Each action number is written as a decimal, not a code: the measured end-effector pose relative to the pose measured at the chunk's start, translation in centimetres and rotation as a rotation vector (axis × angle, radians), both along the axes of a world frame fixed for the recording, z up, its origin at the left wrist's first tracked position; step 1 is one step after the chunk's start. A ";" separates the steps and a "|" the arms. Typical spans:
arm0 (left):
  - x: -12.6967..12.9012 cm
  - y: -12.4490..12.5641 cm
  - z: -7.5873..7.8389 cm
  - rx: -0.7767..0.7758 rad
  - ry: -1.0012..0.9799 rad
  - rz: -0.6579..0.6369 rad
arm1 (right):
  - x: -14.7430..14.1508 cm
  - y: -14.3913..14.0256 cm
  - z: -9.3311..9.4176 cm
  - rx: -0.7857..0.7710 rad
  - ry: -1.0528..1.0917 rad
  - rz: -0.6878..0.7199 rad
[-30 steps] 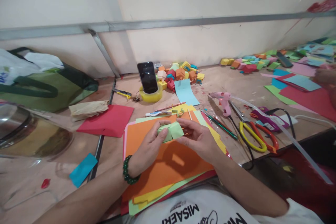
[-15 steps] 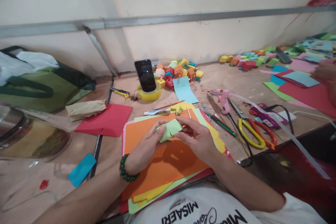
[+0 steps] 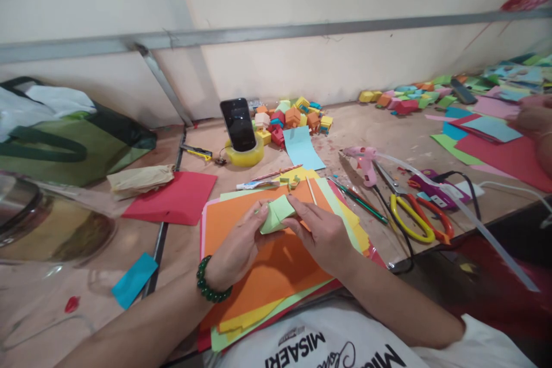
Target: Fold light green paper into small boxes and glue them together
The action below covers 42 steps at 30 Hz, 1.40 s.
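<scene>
Both hands pinch one light-green folded paper piece just above the orange sheet topping a stack of coloured paper at the near table edge. Left hand, green bead bracelet on its wrist, grips the piece's left side, fingers curled under. Right hand grasps the right side, fingertips on top. Red sheet lies left of the stack. Phone stands upright in a yellow tape roll farther back, small paper boxes heaped just right of it. Pink glue gun and yellow-and-orange scissors lie right. Green bag far left. Another person's hand at far right edge.
</scene>
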State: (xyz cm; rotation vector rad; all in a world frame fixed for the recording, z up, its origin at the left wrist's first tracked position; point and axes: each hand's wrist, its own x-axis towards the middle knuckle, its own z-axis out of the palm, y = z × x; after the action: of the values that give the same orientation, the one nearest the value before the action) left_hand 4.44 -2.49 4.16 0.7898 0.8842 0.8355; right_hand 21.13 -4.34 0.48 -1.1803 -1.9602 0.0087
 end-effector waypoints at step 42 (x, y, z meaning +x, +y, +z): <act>-0.4 0.6 -0.6 -0.037 -0.027 0.018 | 0.1 0.2 0.2 -0.030 -0.111 0.050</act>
State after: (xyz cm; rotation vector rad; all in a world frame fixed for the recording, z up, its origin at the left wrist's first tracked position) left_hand 4.00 -1.86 3.51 0.7378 0.8812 0.8414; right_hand 21.23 -4.18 0.65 -1.1734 -2.0930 -0.0018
